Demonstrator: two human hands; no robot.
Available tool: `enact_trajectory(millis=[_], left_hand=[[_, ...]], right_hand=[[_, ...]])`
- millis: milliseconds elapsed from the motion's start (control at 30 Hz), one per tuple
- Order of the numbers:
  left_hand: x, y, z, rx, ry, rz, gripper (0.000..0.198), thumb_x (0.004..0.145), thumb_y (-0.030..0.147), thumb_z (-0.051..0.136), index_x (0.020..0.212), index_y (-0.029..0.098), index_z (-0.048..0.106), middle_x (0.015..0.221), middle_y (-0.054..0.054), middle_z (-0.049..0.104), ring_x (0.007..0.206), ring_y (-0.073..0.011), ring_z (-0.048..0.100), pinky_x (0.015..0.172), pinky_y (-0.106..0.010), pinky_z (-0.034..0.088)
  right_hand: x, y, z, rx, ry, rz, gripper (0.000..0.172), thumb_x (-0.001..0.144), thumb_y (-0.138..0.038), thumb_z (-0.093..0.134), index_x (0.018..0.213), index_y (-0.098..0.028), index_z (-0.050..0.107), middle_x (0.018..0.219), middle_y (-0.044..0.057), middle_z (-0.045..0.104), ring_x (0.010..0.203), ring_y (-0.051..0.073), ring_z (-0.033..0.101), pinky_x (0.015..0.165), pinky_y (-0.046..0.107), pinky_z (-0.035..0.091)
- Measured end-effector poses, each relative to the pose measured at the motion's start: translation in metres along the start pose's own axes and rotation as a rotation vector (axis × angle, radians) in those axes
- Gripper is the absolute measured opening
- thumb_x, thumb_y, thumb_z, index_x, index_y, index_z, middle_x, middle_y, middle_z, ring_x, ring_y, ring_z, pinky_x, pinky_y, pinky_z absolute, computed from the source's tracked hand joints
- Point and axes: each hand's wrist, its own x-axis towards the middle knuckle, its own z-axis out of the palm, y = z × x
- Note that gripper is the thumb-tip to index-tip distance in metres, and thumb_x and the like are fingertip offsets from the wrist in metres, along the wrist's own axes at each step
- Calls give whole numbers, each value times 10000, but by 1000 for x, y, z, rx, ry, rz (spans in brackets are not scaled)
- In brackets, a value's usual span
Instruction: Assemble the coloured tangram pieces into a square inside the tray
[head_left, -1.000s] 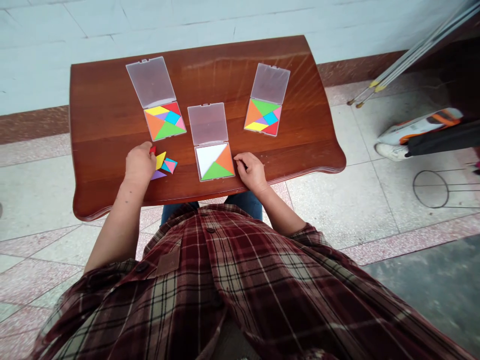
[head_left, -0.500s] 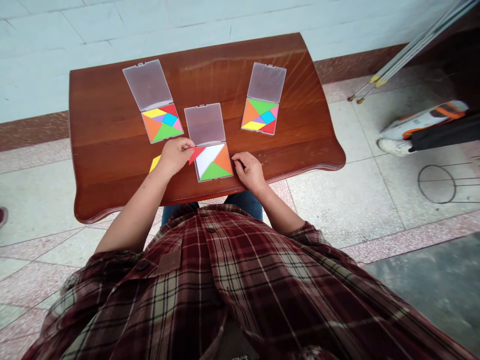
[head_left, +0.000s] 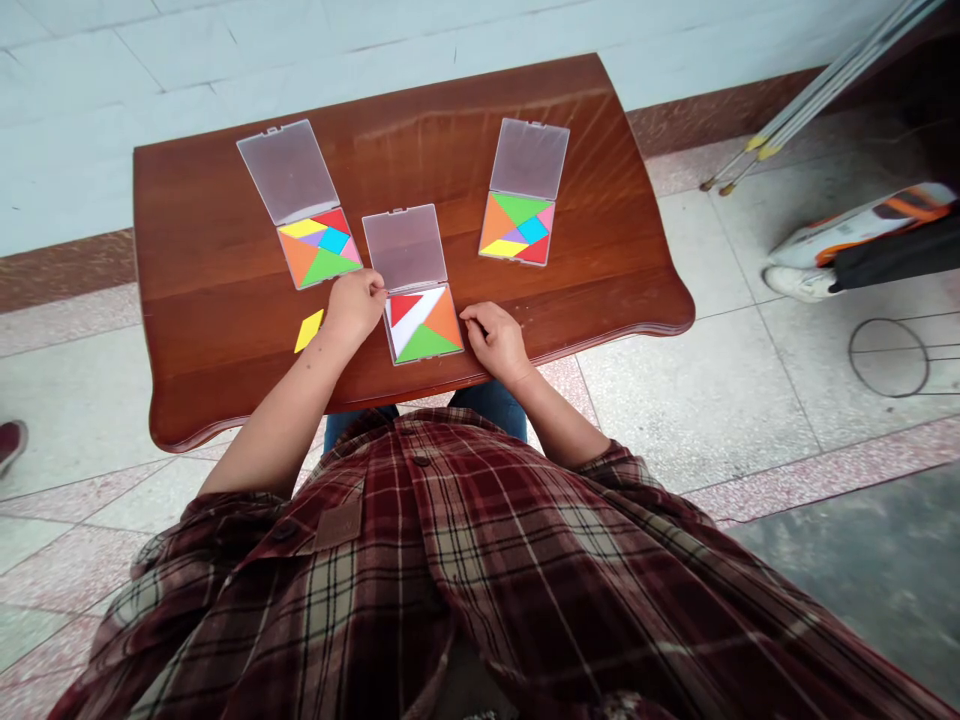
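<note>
A clear plastic tangram case [head_left: 406,248] lies opened in front of me, its lid folded back. In its tray, a red triangle [head_left: 403,308] rests at the upper left on the white base, an orange triangle [head_left: 444,316] on the right and a green triangle [head_left: 429,343] at the bottom. My left hand [head_left: 357,304] is closed at the tray's upper left edge, fingertips just beside the red triangle. Loosely curled, my right hand [head_left: 496,340] rests by the tray's right edge with nothing visible in it. A yellow parallelogram [head_left: 308,331] lies left of my left wrist.
Two filled tangram cases stand open behind, a left one [head_left: 319,248] and a right one [head_left: 516,228]. The wooden table [head_left: 202,260] backs onto a pale wall. At right are crutches [head_left: 795,110], a person's shoe [head_left: 801,283] and a wire ring [head_left: 889,357] on the floor.
The red triangle has gone from my left fingers into the tray's upper left. My left hand has drawn back slightly left, uncovering more of the yellow parallelogram. My right hand has barely moved.
</note>
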Motion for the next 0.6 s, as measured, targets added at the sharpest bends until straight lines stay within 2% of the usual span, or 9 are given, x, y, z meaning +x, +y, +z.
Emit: enact_trajectory(millis=[100, 200, 300, 433, 600], left_hand=[[-4, 4, -4, 189, 2, 47, 144, 818, 132, 506, 807, 168, 646, 865, -62, 639, 844, -193, 581, 811, -328, 451], [-10, 14, 1, 292, -88, 143, 161, 854, 237, 564, 942, 167, 678, 989, -82, 613, 901, -214, 583, 827, -339, 455], [-15, 24, 10, 368, -166, 180, 267, 869, 330, 593, 1054, 155, 676, 1081, -106, 573, 905, -226, 593, 825, -354, 462], [-16, 28, 15, 390, -176, 129, 248, 891, 290, 553, 1046, 135, 670, 1098, -120, 556, 913, -240, 601, 830, -367, 465], [-14, 22, 15, 365, -127, 49, 197, 883, 281, 564, 1002, 153, 655, 1091, -107, 556, 914, -240, 596, 828, -371, 477]], right_hand=[[0, 0, 0, -5, -13, 9, 214, 912, -184, 423, 919, -212, 636, 912, 78, 691, 890, 211, 630, 847, 354, 497], [0, 0, 0, -16, -14, 10, 209, 908, -179, 428, 916, -215, 634, 914, 73, 691, 892, 205, 630, 851, 350, 497], [0, -1, 0, -34, 2, -11, 209, 904, -171, 429, 907, -214, 633, 894, 68, 691, 874, 198, 632, 827, 336, 502], [1, -2, 0, -49, 25, -41, 212, 902, -161, 429, 903, -210, 635, 881, 66, 692, 852, 192, 634, 809, 324, 505], [0, -3, -1, -46, 23, -36, 210, 899, -159, 430, 898, -209, 635, 874, 68, 693, 849, 197, 635, 809, 329, 503]])
